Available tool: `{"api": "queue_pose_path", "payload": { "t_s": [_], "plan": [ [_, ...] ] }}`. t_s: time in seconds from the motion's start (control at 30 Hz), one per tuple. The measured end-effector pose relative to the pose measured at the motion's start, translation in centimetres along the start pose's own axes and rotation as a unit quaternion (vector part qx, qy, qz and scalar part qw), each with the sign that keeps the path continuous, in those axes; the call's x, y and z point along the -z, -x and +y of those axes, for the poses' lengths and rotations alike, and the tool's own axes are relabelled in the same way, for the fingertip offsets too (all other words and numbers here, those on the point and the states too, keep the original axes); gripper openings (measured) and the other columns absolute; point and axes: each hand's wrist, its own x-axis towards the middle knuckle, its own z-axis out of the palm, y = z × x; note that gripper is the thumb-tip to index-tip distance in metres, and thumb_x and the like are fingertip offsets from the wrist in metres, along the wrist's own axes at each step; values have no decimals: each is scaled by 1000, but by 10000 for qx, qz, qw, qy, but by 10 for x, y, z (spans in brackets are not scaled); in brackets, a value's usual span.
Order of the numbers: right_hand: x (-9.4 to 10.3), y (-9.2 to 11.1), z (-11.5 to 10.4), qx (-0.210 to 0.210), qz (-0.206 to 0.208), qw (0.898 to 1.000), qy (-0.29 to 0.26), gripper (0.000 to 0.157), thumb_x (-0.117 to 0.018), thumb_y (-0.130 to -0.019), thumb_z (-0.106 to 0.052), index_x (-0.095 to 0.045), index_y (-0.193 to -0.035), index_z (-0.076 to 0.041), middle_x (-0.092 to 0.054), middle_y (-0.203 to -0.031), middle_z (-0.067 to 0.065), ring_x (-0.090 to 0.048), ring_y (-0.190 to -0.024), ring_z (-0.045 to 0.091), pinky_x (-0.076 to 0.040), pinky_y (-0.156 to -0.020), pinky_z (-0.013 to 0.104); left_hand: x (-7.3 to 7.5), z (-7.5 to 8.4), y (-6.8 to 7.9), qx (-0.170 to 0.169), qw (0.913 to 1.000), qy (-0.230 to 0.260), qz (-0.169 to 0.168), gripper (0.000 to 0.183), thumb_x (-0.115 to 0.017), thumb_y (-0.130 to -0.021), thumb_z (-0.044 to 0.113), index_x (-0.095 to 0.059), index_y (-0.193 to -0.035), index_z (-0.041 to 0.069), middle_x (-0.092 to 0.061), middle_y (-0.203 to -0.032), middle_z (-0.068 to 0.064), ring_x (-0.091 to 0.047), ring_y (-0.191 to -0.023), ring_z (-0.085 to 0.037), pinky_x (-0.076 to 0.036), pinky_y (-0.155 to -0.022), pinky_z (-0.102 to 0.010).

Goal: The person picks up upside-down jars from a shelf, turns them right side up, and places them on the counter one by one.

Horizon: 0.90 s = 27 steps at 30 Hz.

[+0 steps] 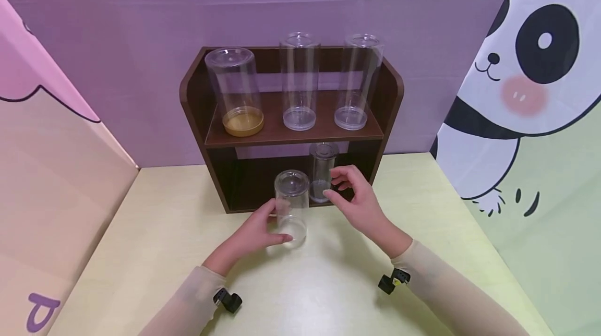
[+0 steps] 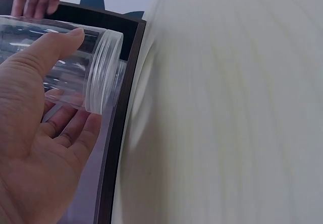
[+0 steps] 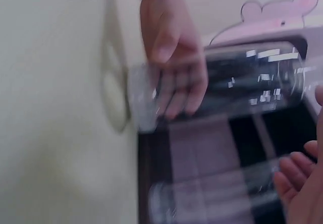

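Backdrop panda face (image 1: 521,67), head-view only, jar (image 1: 293,208)

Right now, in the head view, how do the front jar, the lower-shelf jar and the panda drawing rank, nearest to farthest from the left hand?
1. Front jar: right at the left hand.
2. Lower-shelf jar: farther back, to the right.
3. Panda drawing: far right of the picture.

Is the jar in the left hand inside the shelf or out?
Out: the head view shows the jar in front of the shelf.
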Motion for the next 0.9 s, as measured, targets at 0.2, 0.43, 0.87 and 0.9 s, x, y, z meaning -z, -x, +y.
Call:
{"api": "queue_pose_path", "payload": {
  "t_s": [0.2, 0.43, 0.87, 0.9],
  "plan": [
    [-16, -14, -19, -202, -809, 9965, -46, 60, -87, -97, -16, -59, -150, -7, -62, -139, 11, -61, -127, 26, -56, -106, 53, -2, 3, -2, 49, 9999, 40, -113, 69, -98, -86, 14, -56, -140, 9, -63, -143, -8, -60, -137, -30, -51, -120, -51],
    [-26, -20, -28, -395, -1264, 9912, 42, 76, -94, -91, -18, -54, -155, -6, -59, -142, 5, -61, -126, 24, -57, -108, 49, -7, 0, -2, 0, 9998, 2, -202, 66, -97, -88, 15, -55, -138, 9, -62, -139, -8, -60, -135, -29, -50, -121, -53],
    [-26, -23, -36, -506, -1234, 9909, 163, 70, -96, -88, -19, -63, -148, -8, -65, -132, 1, -63, -120, 20, -57, -104, 39, -10, 2, -3, -42, 9996, 46, -264, 67, -96, -88, 15, -55, -140, 10, -60, -140, -7, -59, -134, -27, -49, -121, -52],
    [-26, -23, -35, -486, -1218, 9912, 173, 69, -97, -88, -19, -64, -148, -7, -65, -131, 1, -63, -120, 20, -57, -104, 39, -10, 2, -3, -32, 9996, 43, -264, 67, -96, -88, 15, -55, -141, 10, -60, -141, -8, -58, -135, -28, -49, -122, -53]
  ]
}}
